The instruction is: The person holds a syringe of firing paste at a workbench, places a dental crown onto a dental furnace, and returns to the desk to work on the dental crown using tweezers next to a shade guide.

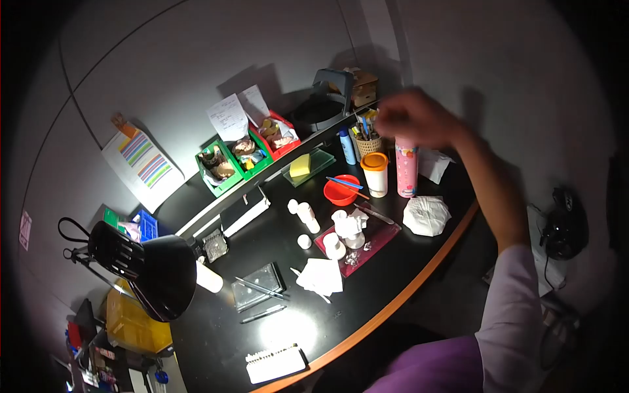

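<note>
My right hand (419, 119) is raised at the back right, blurred, over the top of a pink bottle (407, 171). Its fingers look curled in; anything inside them is hidden, and I cannot tell whether it touches the bottle. Just left of it is a woven pen holder (369, 145) full of pens and tools. A white cup with an orange lid (375, 173) stands beside the bottle. Below lies a crumpled white bundle (426, 216). My left hand is out of view.
White plaster-like pieces (350, 228) sit on a dark red mat (380, 243). A red bowl (341, 190) carries a blue and a red stick. A black lamp (160, 275) leans over the left side. Green and red bins (216, 169) line the back ledge. A white case (276, 365) lies near the front edge.
</note>
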`<action>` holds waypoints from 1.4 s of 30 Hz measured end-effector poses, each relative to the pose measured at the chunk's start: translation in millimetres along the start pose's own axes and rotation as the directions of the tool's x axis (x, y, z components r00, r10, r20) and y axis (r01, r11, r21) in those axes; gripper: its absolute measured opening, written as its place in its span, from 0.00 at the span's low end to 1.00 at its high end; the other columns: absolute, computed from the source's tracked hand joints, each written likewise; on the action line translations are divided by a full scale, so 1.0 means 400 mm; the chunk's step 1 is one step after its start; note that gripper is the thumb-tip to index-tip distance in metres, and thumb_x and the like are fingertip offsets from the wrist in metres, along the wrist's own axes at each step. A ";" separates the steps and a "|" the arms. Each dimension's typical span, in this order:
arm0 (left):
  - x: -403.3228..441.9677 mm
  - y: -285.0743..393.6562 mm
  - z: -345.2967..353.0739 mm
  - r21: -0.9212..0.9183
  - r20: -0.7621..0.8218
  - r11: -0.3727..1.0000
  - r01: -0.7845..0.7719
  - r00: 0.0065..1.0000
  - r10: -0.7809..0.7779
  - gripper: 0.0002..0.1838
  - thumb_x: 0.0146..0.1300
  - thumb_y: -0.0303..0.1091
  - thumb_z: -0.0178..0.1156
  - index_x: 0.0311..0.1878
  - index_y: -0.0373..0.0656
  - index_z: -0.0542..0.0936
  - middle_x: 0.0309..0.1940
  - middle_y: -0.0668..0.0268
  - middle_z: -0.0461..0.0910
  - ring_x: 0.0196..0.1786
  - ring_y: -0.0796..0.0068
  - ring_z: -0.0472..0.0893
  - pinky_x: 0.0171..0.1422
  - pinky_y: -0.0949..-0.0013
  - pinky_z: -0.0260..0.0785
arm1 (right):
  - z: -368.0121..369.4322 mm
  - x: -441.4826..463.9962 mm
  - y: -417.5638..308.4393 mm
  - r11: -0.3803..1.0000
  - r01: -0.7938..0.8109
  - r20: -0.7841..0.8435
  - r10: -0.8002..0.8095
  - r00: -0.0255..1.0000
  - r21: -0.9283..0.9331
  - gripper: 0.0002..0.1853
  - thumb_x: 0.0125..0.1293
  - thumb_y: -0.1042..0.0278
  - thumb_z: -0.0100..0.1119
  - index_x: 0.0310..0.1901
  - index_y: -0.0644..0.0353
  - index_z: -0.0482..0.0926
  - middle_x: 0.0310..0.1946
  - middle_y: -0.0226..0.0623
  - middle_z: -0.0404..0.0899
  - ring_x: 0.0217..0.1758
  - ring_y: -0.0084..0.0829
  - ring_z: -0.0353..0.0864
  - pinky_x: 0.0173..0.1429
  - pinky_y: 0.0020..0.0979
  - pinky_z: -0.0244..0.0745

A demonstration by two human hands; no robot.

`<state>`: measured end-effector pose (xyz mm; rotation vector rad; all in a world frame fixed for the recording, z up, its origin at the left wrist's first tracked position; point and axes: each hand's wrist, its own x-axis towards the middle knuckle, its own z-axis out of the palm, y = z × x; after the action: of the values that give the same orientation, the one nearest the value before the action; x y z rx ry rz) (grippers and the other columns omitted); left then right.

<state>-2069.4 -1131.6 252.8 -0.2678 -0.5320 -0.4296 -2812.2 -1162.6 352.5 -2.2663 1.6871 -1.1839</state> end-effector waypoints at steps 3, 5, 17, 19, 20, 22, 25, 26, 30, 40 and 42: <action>-0.057 -0.003 -0.138 0.554 -0.008 0.833 0.003 1.000 0.002 0.16 0.62 0.42 0.56 0.43 0.39 0.82 0.35 0.62 0.72 0.29 0.70 0.73 0.32 0.67 0.64 | -0.020 0.231 0.134 0.828 -0.011 0.228 0.168 0.959 -0.561 0.08 0.61 0.67 0.65 0.38 0.62 0.87 0.32 0.38 0.87 0.37 0.31 0.86 0.44 0.34 0.80; -0.127 -0.017 -0.198 0.814 -0.104 0.566 0.125 0.992 -0.071 0.15 0.62 0.36 0.54 0.45 0.34 0.81 0.46 0.55 0.71 0.34 0.68 0.76 0.35 0.65 0.67 | 0.025 0.367 0.305 0.554 0.032 0.270 0.353 0.896 -0.832 0.10 0.57 0.70 0.65 0.39 0.64 0.88 0.34 0.41 0.88 0.37 0.35 0.88 0.43 0.36 0.82; -0.398 -0.037 -0.333 0.835 0.170 -0.325 -0.444 0.770 -0.615 0.09 0.67 0.29 0.65 0.48 0.40 0.88 0.37 0.56 0.85 0.42 0.58 0.83 0.50 0.59 0.76 | 0.146 0.466 0.582 0.531 -0.472 0.055 0.703 0.709 -0.703 0.11 0.55 0.76 0.69 0.42 0.65 0.88 0.37 0.43 0.89 0.34 0.34 0.89 0.35 0.39 0.83; -0.388 -0.033 -0.351 0.746 0.299 -0.280 -0.605 0.679 -0.671 0.09 0.63 0.28 0.69 0.46 0.40 0.89 0.36 0.56 0.84 0.42 0.57 0.83 0.49 0.58 0.76 | 0.157 0.457 0.607 0.520 -0.509 0.043 0.727 0.685 -0.686 0.11 0.56 0.76 0.69 0.41 0.65 0.88 0.36 0.42 0.89 0.33 0.33 0.89 0.34 0.39 0.83; -0.384 -0.035 -0.343 0.711 0.300 -0.307 -0.633 0.668 -0.682 0.09 0.62 0.28 0.71 0.45 0.40 0.89 0.36 0.56 0.84 0.42 0.56 0.83 0.49 0.58 0.77 | 0.163 0.446 0.627 0.509 -0.526 0.026 0.735 0.677 -0.681 0.10 0.56 0.76 0.69 0.41 0.65 0.88 0.36 0.42 0.89 0.33 0.33 0.89 0.34 0.39 0.83; -0.393 -0.031 -0.353 0.619 0.324 -0.401 -0.675 0.685 -0.653 0.09 0.59 0.27 0.73 0.42 0.38 0.89 0.39 0.51 0.83 0.46 0.54 0.84 0.50 0.58 0.79 | 0.172 0.434 0.644 0.501 -0.552 0.011 0.747 0.665 -0.667 0.10 0.57 0.76 0.69 0.41 0.65 0.88 0.35 0.42 0.89 0.32 0.33 0.89 0.34 0.38 0.83; -0.392 -0.023 -0.381 0.700 0.314 -0.392 -0.596 0.751 -0.580 0.08 0.59 0.28 0.73 0.42 0.38 0.89 0.44 0.48 0.83 0.49 0.51 0.83 0.54 0.56 0.79 | 0.183 0.418 0.664 0.497 -0.582 0.010 0.765 0.644 -0.644 0.09 0.58 0.76 0.68 0.41 0.64 0.89 0.34 0.41 0.89 0.32 0.32 0.89 0.33 0.38 0.83; -0.390 -0.023 -0.371 0.687 0.307 -0.417 -0.595 0.758 -0.575 0.09 0.61 0.29 0.73 0.42 0.35 0.88 0.47 0.45 0.84 0.51 0.50 0.83 0.56 0.54 0.77 | 0.183 0.414 0.667 0.497 -0.586 0.011 0.769 0.640 -0.640 0.09 0.58 0.76 0.68 0.41 0.64 0.89 0.34 0.41 0.89 0.31 0.32 0.89 0.33 0.38 0.83; -0.385 -0.006 -0.397 0.788 0.270 -0.343 -0.511 0.788 -0.553 0.15 0.63 0.28 0.71 0.48 0.27 0.83 0.47 0.44 0.84 0.50 0.49 0.82 0.57 0.54 0.76 | 0.198 0.413 0.667 0.503 -0.594 0.032 0.780 0.625 -0.628 0.08 0.60 0.75 0.68 0.41 0.64 0.89 0.33 0.41 0.89 0.30 0.31 0.88 0.33 0.38 0.83; -0.377 -0.010 -0.415 0.828 0.248 -0.313 -0.464 0.805 -0.538 0.09 0.67 0.32 0.65 0.45 0.36 0.84 0.44 0.58 0.78 0.48 0.61 0.75 0.56 0.58 0.67 | 0.179 0.438 0.660 0.522 -0.655 0.004 0.784 0.621 -0.546 0.09 0.58 0.78 0.66 0.42 0.65 0.88 0.31 0.42 0.88 0.27 0.29 0.87 0.29 0.35 0.83; -0.410 -0.002 -0.390 0.872 0.029 -0.430 -0.236 0.899 -0.437 0.10 0.68 0.30 0.65 0.49 0.40 0.88 0.57 0.59 0.79 0.64 0.60 0.74 0.73 0.57 0.63 | 0.141 0.484 0.730 0.498 -0.633 0.024 0.797 0.604 -0.593 0.17 0.52 0.82 0.66 0.46 0.67 0.86 0.32 0.43 0.88 0.27 0.30 0.87 0.27 0.34 0.83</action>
<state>-2129.9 -1134.3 34.7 1.7009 -1.2231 0.1116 -2987.9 -1460.9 274.3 -1.4041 2.6384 -0.1542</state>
